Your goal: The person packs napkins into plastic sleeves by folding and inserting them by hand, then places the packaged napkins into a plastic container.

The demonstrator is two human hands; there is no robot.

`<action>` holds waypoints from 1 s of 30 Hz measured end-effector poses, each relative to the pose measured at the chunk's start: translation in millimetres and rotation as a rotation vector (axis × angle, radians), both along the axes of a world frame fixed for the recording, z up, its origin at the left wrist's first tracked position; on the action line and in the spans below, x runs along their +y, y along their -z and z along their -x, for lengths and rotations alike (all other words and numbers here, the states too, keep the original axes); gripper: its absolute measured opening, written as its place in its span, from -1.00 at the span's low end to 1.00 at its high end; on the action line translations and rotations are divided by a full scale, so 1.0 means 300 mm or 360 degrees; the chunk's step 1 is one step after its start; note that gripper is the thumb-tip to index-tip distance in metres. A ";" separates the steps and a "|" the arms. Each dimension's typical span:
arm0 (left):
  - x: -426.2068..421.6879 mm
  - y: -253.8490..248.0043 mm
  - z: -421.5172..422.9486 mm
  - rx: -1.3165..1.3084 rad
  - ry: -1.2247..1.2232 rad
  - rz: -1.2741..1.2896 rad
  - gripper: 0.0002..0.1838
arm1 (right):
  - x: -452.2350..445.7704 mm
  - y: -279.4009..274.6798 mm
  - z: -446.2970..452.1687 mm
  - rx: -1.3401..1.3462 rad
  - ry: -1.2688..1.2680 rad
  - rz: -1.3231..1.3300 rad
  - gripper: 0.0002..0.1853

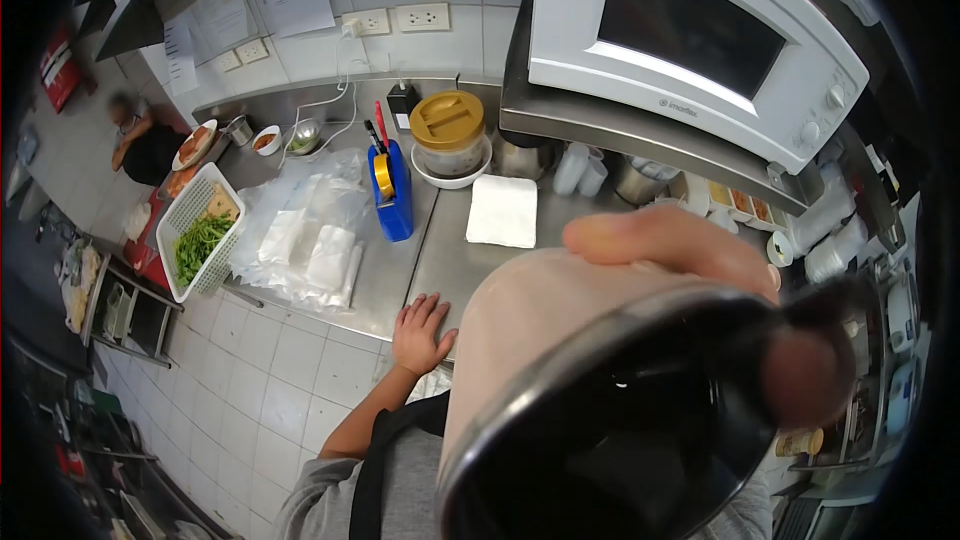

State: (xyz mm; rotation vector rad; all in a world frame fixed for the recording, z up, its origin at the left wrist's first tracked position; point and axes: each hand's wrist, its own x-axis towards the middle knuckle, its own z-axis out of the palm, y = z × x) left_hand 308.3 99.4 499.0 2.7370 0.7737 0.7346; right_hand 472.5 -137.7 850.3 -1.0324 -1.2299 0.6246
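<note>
Running along a tiled wall: long stainless-steel counter (440, 260). At upper right, on a raised steel shelf (650, 140): boxy white microwave with a dark window (690, 30). Across the counter's left part: crumpled heap of clear and white plastic bags (310, 230). Just beside the heap, farther left: rectangular white perforated plastic basket (218, 268), with leafy green vegetables (200, 245) inside. Right of the bags: upright blue plastic holder (393, 202). Nearer the wall, standing in a round white bowl (470, 177): clear jar with a gold-brown lid (448, 125).

In the foreground, right of centre and very close to the camera: pinkish-beige cup with a metallic rim and dark interior (530, 330), raised and tipped, mouth toward the camera. Cannot tell contents. Wrapped about the cup, partly blurred: right hand (690, 245), gripping firmly. Cannot tell whether by a handle. Resting palm down at the counter's front edge: left hand (425, 338), fingers spread. Lying flat beyond the cup: square white folded cloth or paper (502, 212). Against the blue holder: round yellow tape roll (382, 176).
</note>
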 end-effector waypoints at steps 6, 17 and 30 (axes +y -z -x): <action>-0.004 -0.005 -0.006 -0.0015 0.0013 -0.0047 -0.47 | 0.008 0.123 -0.073 -0.0203 -0.0075 -0.0174 0.00; 0.021 0.064 -0.022 -0.0075 -0.0126 0.0102 -0.40 | -0.400 0.617 -0.397 -0.0319 0.1393 0.0349 0.12; 0.012 0.075 -0.055 0.0012 -0.0310 -0.0037 -0.46 | -0.581 1.136 -1.200 -0.0710 0.2260 0.0237 -0.02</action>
